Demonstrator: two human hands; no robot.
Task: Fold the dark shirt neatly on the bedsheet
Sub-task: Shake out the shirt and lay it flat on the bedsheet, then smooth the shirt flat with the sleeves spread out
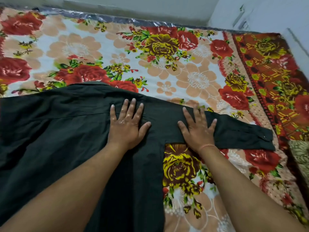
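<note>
The dark shirt (pixel 63 131) lies spread flat, back side up, on the floral bedsheet (pixel 103 51), its collar toward the far side. One long sleeve (pixel 242 133) stretches out to the right, ending in a buttoned cuff. My left hand (pixel 127 124) rests flat with fingers spread on the shirt near the right shoulder seam. My right hand (pixel 197 126) presses flat on the upper part of that sleeve. Neither hand grips cloth. The shirt's left side runs out of view.
The bedsheet has a red patterned border (pixel 274 81) along the right edge. A pale wall (pixel 150 9) runs behind the bed and a wall corner stands at the right. A patterned cloth (pixel 301 154) shows at the far right edge.
</note>
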